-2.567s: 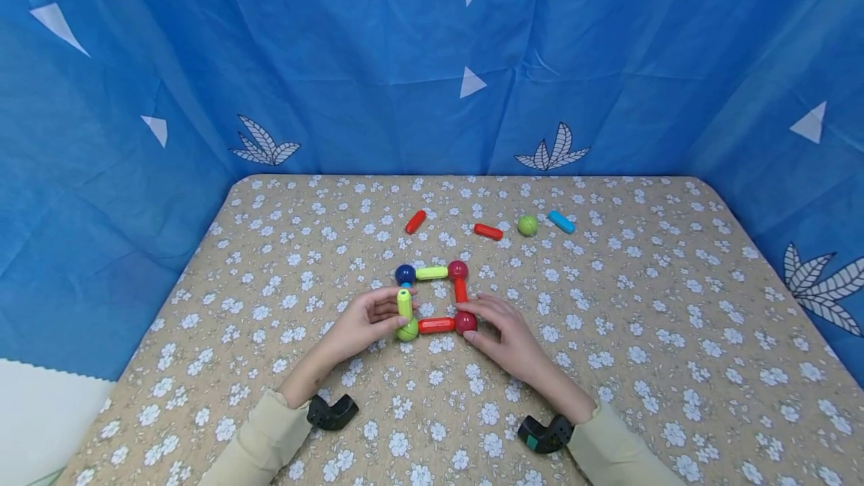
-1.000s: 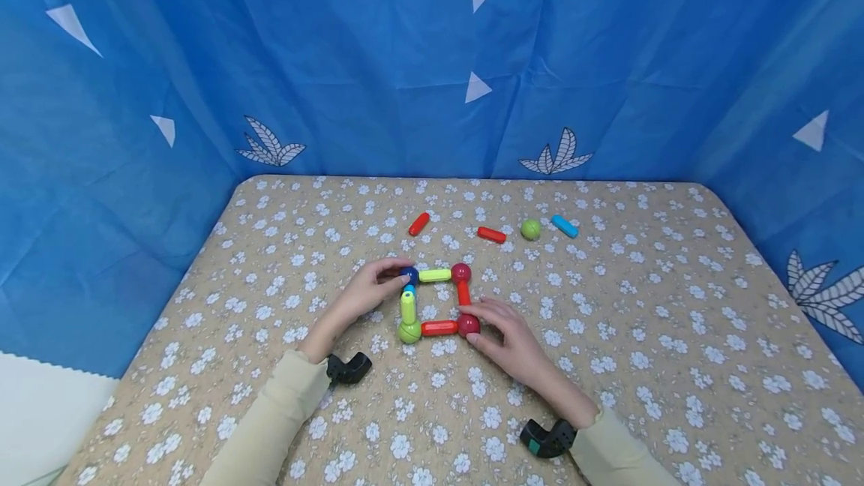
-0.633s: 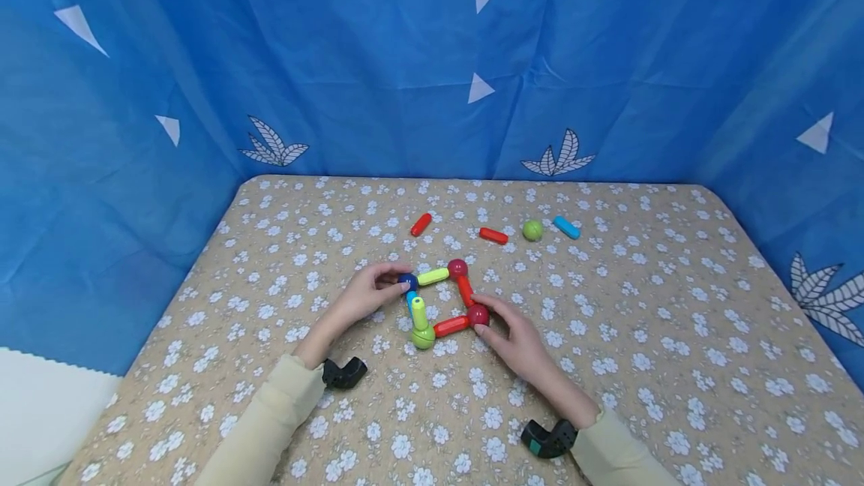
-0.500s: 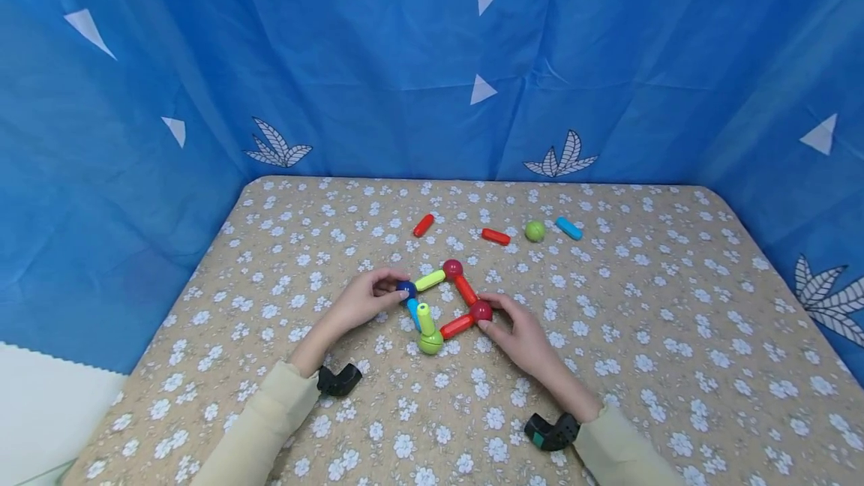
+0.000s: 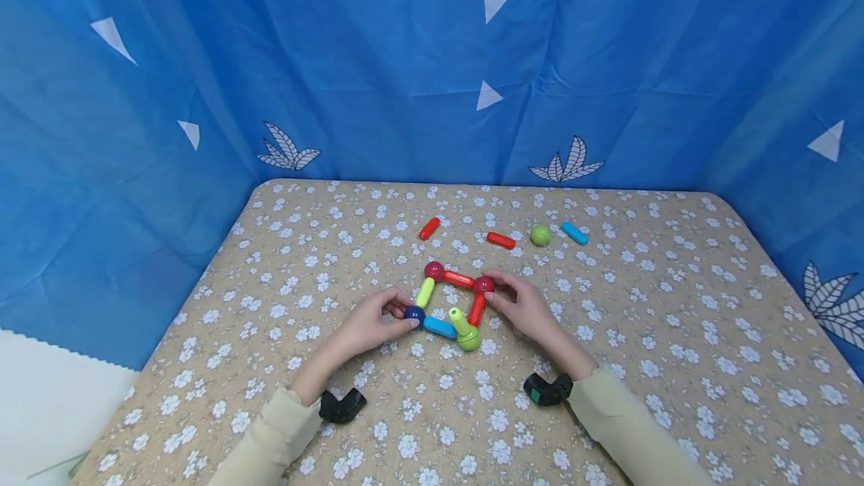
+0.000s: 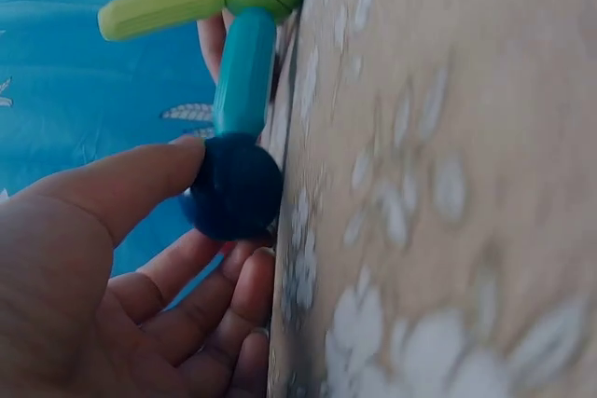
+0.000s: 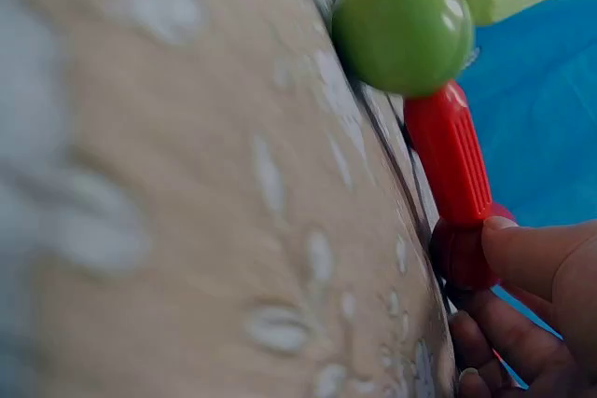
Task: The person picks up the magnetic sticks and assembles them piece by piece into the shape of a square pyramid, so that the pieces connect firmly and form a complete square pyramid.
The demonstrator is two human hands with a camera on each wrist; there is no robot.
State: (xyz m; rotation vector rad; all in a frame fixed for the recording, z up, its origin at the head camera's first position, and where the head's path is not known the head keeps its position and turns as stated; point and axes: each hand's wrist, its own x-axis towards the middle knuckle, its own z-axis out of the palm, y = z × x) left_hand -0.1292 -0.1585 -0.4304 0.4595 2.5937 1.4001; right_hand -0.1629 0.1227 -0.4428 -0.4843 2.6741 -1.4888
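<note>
A four-sided frame of ball-and-stick building pieces lies on the table. My left hand (image 5: 371,321) pinches its dark blue ball (image 6: 235,187) between thumb and fingers. At the opposite corner, my right hand (image 5: 525,307) grips a red ball (image 5: 483,285). The green ball (image 5: 469,340) sits at the near corner, with a yellow-green stick (image 6: 163,8) rising tilted from it. Another red ball (image 5: 434,270) forms the far corner. A blue stick (image 5: 440,328), two red sticks, one of them the near red stick (image 7: 450,154), and a yellow-green side stick (image 5: 425,292) join the balls.
Beyond the frame lie two loose red sticks, a left one (image 5: 429,229) and a right one (image 5: 501,240). Farther right are a loose green ball (image 5: 540,235) and a loose blue stick (image 5: 574,232). Blue cloth (image 5: 405,66) hangs behind the flowered tabletop (image 5: 324,246).
My left hand has shifted from beside the upright stick to the dark blue ball. The whole frame has turned counter-clockwise, its green ball swinging rightward and the dark blue ball coming nearer.
</note>
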